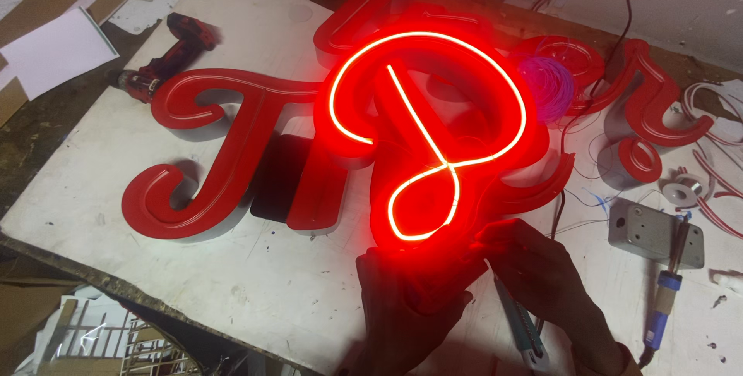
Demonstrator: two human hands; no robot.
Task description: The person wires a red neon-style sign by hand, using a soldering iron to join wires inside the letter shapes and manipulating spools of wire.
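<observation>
- Red light pours from a lit sign letter (422, 132), a big looped shape with a glowing tube running along its face; it stands at the near middle of the white tabletop (93, 167), its lower end lifted over the hands.
- Left hand (406, 306) is under the letter's bottom edge, fingers curled up around it and gripping it.
- Right hand (542, 275) is just beside, fingertips pressed on the letter's lower right rim; how tightly they close cannot be told in the glare.
- Behind lie unlit red script letters: a curled one (209, 167) at left, another (646, 116) at right.
- Red cordless drill (166, 58) lies at far left.
- Grey metal box (654, 230) and a blue-handled soldering iron (665, 298) lie right of the hands.
</observation>
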